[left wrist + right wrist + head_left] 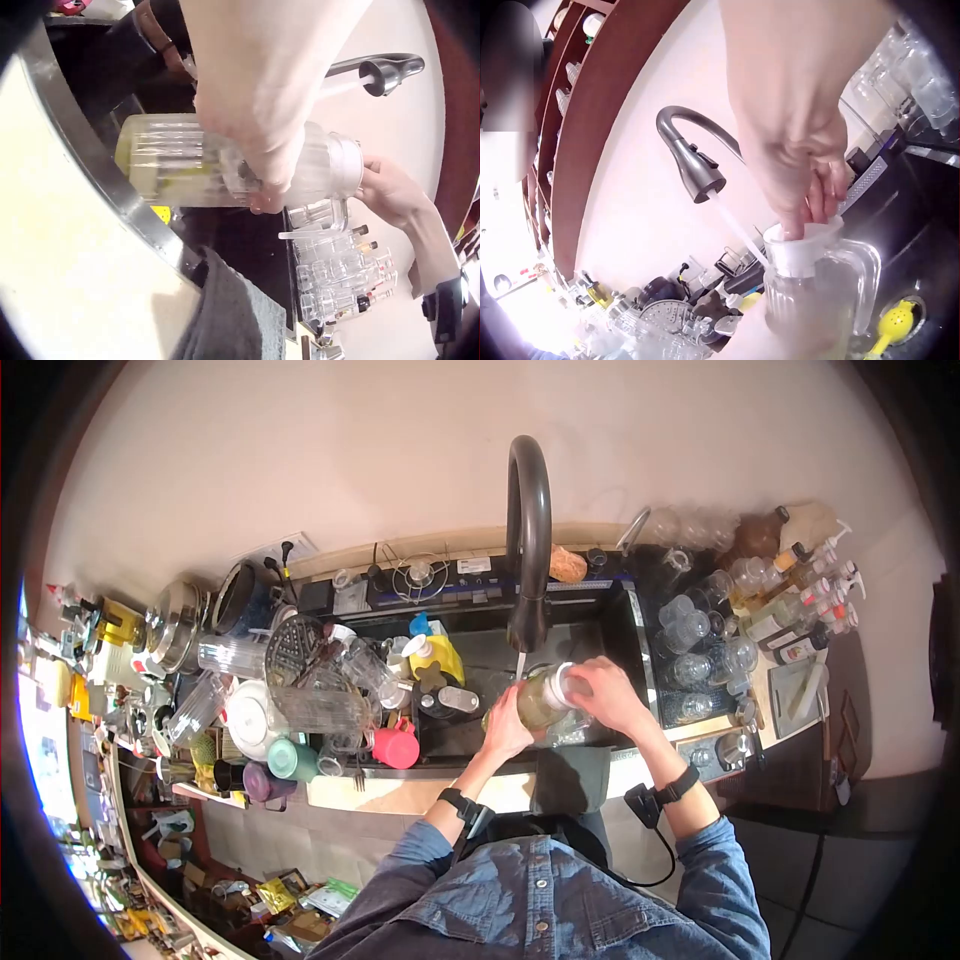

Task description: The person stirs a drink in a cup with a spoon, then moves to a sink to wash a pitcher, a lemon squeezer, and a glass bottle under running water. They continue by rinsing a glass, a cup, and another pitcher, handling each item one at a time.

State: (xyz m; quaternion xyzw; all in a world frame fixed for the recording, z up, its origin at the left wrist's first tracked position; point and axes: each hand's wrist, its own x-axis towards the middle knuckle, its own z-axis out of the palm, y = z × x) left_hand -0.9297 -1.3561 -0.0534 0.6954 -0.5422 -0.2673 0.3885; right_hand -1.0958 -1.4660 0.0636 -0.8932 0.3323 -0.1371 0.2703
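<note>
A clear ribbed pitcher (172,161) with pale yellowish-green contents is held over the sink (480,650). My left hand (508,728) grips it round the body; in the left wrist view this hand (259,127) covers its middle. At the top sits a white lid (791,251), which the fingers of my right hand (612,695) hold from above. The clear handle (866,285) points away from my left hand. Water runs from the dark tap (528,615) onto the pitcher's side near the lid.
Dishes crowd the left counter, among them a pink cup (397,745) and a white plate (252,718). Several glasses (690,630) stand on the right. A yellow squeezer (896,322) lies in the sink. A grey cloth (570,780) hangs over the front edge.
</note>
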